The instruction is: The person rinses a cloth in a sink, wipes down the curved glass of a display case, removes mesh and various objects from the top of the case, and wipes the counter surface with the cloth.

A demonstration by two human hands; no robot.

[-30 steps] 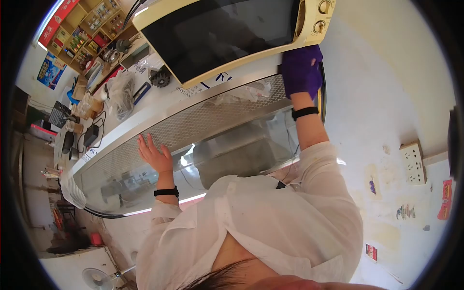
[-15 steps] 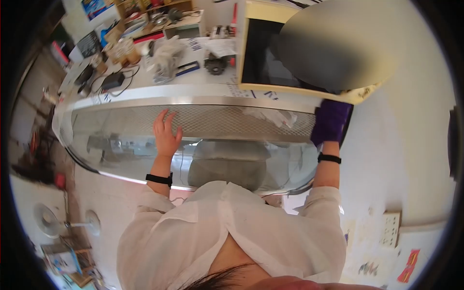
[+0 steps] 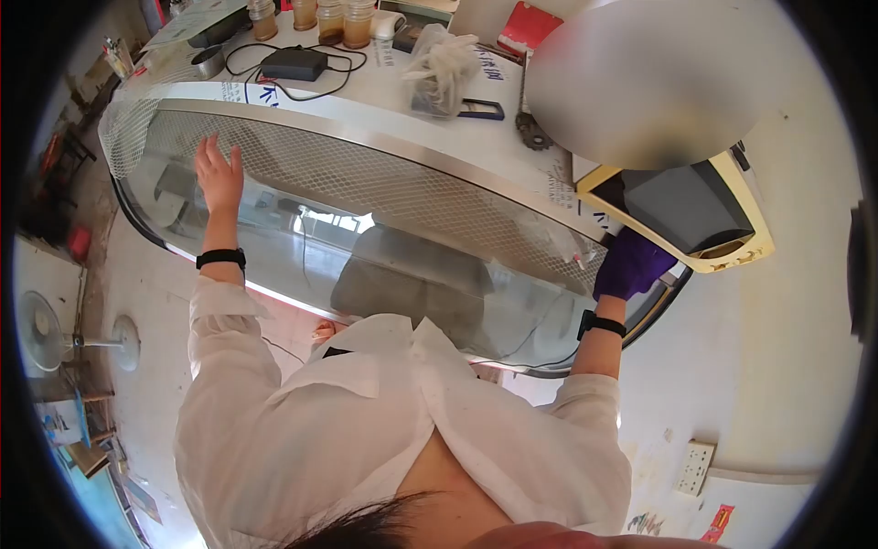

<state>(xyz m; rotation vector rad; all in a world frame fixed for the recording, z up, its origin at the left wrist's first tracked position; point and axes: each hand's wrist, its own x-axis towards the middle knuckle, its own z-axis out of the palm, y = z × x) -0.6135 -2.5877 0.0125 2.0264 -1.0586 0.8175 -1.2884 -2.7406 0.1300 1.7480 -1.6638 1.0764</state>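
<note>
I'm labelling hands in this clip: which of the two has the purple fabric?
The right hand, beside the microwave: purple fabric covers most of it, whereas the left hand is bare.

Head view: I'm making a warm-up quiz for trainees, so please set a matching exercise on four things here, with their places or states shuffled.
Things
1. Right hand
2. Boxy cream microwave with a dark glass door
3. Left hand
4. Flat black rectangular adapter

Places or states
A. Bare, thumb held apart
B. Amid loops of thin black cable
C. Covered in purple
D. At the right-hand end of the white counter

Pairs: 1-C; 2-D; 3-A; 4-B
</note>
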